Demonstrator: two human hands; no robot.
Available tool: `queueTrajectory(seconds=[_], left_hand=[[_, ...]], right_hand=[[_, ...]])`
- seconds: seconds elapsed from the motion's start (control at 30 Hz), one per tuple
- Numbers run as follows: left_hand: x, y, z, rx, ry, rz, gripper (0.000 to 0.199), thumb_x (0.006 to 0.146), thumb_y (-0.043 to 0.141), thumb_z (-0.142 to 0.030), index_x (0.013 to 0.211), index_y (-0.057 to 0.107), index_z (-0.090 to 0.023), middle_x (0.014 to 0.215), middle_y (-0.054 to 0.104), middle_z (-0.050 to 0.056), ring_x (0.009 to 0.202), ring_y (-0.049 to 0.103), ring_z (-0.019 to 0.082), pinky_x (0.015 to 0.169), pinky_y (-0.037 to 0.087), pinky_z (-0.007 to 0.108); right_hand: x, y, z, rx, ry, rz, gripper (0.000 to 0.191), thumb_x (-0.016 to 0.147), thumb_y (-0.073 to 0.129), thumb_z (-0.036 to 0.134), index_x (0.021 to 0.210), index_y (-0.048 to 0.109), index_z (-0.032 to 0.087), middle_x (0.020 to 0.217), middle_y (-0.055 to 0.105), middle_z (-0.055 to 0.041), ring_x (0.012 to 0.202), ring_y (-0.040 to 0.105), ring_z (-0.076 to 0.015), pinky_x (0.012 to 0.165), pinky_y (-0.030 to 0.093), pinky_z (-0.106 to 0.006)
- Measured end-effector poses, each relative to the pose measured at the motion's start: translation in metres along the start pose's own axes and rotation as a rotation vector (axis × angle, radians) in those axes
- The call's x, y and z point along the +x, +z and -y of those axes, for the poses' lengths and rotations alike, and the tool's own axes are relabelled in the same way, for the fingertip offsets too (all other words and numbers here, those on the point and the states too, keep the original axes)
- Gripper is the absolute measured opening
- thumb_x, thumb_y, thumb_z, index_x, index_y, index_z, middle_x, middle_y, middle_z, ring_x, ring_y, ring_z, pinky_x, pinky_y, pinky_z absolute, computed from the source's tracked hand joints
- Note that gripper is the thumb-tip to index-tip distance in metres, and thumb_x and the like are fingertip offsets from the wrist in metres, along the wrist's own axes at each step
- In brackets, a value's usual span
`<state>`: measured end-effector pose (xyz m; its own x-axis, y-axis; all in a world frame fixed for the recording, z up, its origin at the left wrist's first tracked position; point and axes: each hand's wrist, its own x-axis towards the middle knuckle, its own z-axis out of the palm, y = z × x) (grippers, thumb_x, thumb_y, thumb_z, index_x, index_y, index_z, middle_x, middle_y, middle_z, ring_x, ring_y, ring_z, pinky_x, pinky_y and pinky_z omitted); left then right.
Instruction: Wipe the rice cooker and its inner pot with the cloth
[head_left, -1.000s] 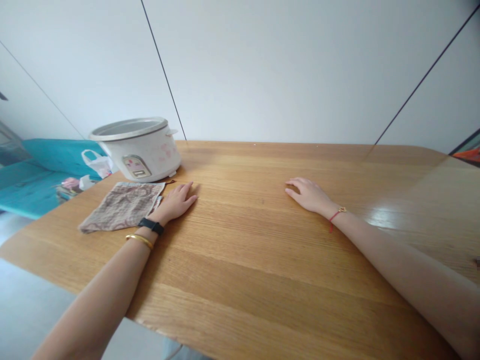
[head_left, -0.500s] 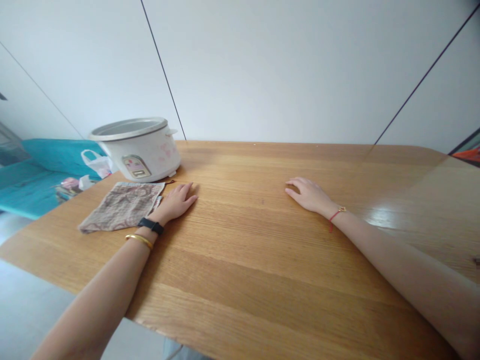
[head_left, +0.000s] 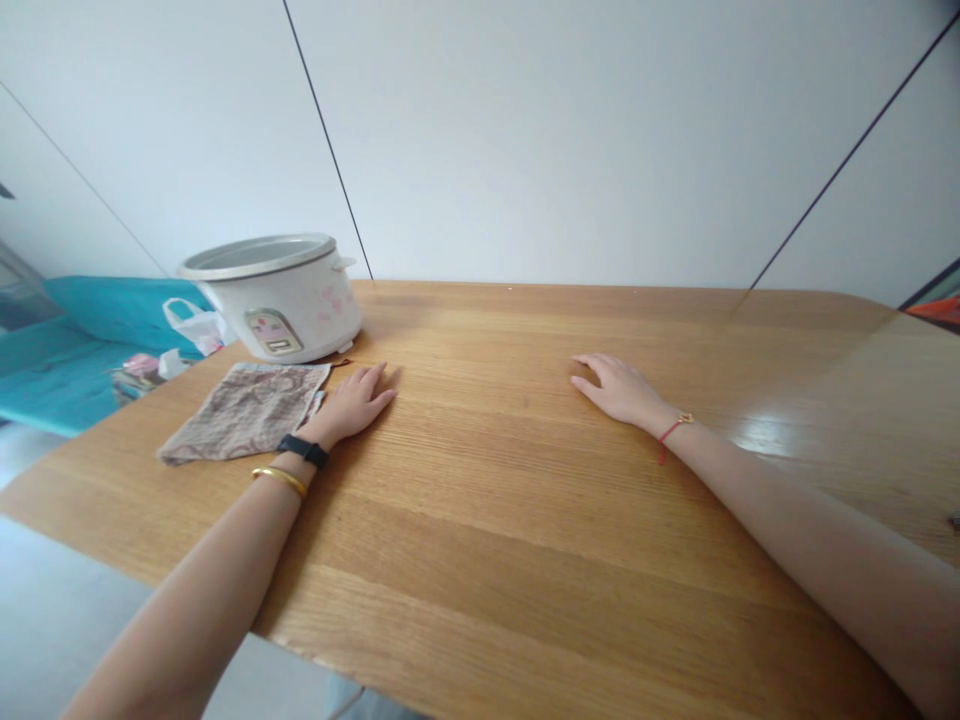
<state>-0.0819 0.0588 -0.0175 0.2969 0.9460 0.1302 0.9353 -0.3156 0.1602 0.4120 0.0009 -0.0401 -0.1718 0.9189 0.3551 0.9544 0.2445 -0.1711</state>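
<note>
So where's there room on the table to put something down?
Mostly between the left hand and right hand, from the wall to the near table edge. There's another bare patch beyond the right forearm. It's crowded on the left, where the white cooker, patterned cloth and left hand sit close together.

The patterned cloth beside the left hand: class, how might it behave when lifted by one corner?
The patterned cloth would probably droop, since it lies in soft wrinkles. It looks light for its spread, being so thin. Lying flat on the table, it seems unlikely to roll.
</note>
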Motion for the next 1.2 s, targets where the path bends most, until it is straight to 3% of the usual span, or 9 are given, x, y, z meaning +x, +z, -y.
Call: queueTrajectory(seconds=[0.17,0.27,0.47,0.67,0.83,0.97,1.2], left_hand=[[0.0015,-0.0009,0.0013,-0.014,0.048,0.018,0.069,0.096,0.039,-0.059,0.145,0.057,-0.014,0.15,0.055,0.018,0.14,0.051,0.034,0.121,0.037,0.048],[0.0012,-0.0009,0.0007,-0.007,0.037,0.012,0.073,0.096,0.038,-0.058,0.15,0.051,-0.011,0.152,0.052,0.021,0.141,0.05,0.036,0.12,0.038,0.051],[-0.0009,-0.0013,-0.0025,0.006,-0.007,0.019,0.08,0.097,0.038,-0.057,0.16,0.037,-0.008,0.155,0.048,0.024,0.145,0.046,0.039,0.12,0.037,0.052],[0.0016,-0.0024,0.0003,-0.018,0.048,0.017,0.067,0.096,0.039,-0.058,0.141,0.058,-0.013,0.147,0.056,0.019,0.139,0.052,0.033,0.12,0.038,0.048],[0.0008,-0.0012,0.0002,-0.006,0.024,0.015,0.075,0.096,0.038,-0.059,0.151,0.049,-0.01,0.151,0.052,0.021,0.142,0.049,0.036,0.119,0.038,0.051],[-0.0002,0.0007,0.0,-0.002,0.006,-0.002,0.079,0.096,0.038,-0.059,0.158,0.04,-0.01,0.154,0.05,0.023,0.144,0.047,0.038,0.119,0.038,0.053],[0.0003,-0.001,-0.0004,-0.018,0.039,0.015,0.073,0.096,0.038,-0.058,0.147,0.054,-0.008,0.15,0.053,0.022,0.141,0.05,0.036,0.121,0.037,0.049]], right_hand=[[-0.0001,0.0009,-0.001,0.007,0.007,-0.007,0.049,0.104,0.049,0.044,0.143,0.059,0.016,0.143,0.059,-0.016,0.131,0.058,-0.0354,0.113,0.048,-0.056],[0.0,0.0008,-0.0014,0.018,0.015,-0.01,0.048,0.104,0.05,0.044,0.143,0.06,0.017,0.142,0.06,-0.0159,0.131,0.058,-0.0355,0.113,0.048,-0.056],[0.0011,0.0006,-0.0031,0.015,-0.029,0.009,0.035,0.105,0.049,0.041,0.123,0.07,0.02,0.136,0.064,-0.0126,0.127,0.06,-0.0324,0.112,0.048,-0.053],[0.0,-0.0002,-0.001,0.004,-0.005,-0.002,0.042,0.105,0.048,0.042,0.136,0.063,0.019,0.139,0.063,-0.0134,0.127,0.06,-0.034,0.111,0.05,-0.055],[-0.0002,-0.0001,-0.0011,0.001,0.002,-0.012,0.045,0.104,0.049,0.043,0.14,0.061,0.018,0.14,0.062,-0.0145,0.128,0.059,-0.0343,0.111,0.05,-0.054],[0.0007,0.0008,-0.0035,0.021,-0.036,0.006,0.037,0.105,0.048,0.041,0.128,0.068,0.021,0.136,0.064,-0.0118,0.127,0.06,-0.0324,0.113,0.048,-0.054],[-0.0006,-0.0016,0.0008,-0.001,0.008,0.004,0.046,0.105,0.047,0.043,0.14,0.061,0.016,0.141,0.061,-0.0153,0.129,0.058,-0.0348,0.112,0.048,-0.055]])
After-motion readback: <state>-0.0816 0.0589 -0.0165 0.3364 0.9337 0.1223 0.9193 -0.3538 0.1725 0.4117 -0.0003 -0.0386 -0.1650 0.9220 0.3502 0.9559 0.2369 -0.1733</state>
